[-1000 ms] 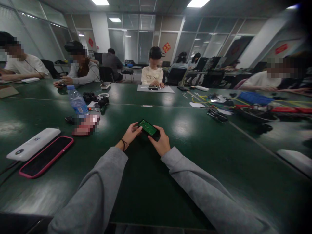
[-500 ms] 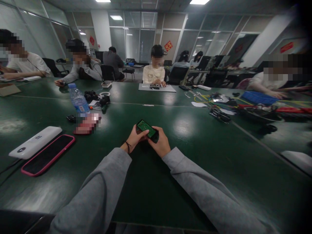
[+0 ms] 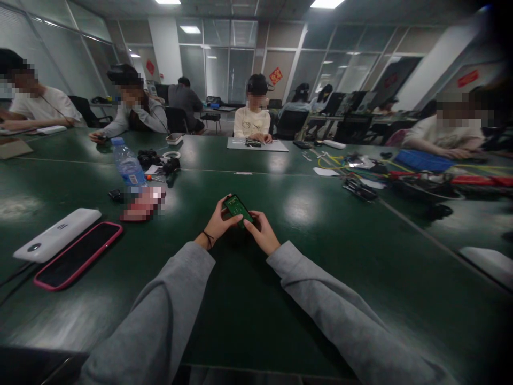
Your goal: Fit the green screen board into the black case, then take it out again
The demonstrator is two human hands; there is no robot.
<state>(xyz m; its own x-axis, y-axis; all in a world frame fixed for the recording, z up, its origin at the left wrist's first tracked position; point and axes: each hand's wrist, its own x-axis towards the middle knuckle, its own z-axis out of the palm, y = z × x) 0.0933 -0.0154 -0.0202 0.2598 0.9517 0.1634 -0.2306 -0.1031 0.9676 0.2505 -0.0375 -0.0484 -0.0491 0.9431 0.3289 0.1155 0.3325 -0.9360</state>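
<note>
A small rectangular device [image 3: 236, 206] with a dark edge and a lit-looking green face is held between my two hands above the table. Small pale marks dot the green face, too fine to read. My left hand [image 3: 218, 220] is closed round its left side, with the thumb lying over the lower face. On the other side, my right hand [image 3: 262, 232] grips the lower right corner, its thumb near the left thumb. Most of the fingers beneath the device are hidden. A dark band circles my left wrist.
On the green table [image 3: 248, 299], a white power bank [image 3: 58, 234], a pink-edged phone [image 3: 78, 256] and a water bottle [image 3: 130, 164] stand left. Cables [image 3: 340, 163] and a blue tray [image 3: 424, 160] lie right. A person [image 3: 252, 120] sits opposite; others sit at both sides.
The device has turned slightly between my hands and its green face shows narrower. My right thumb has shifted up and left toward the left thumb. Objects on the table stay put.
</note>
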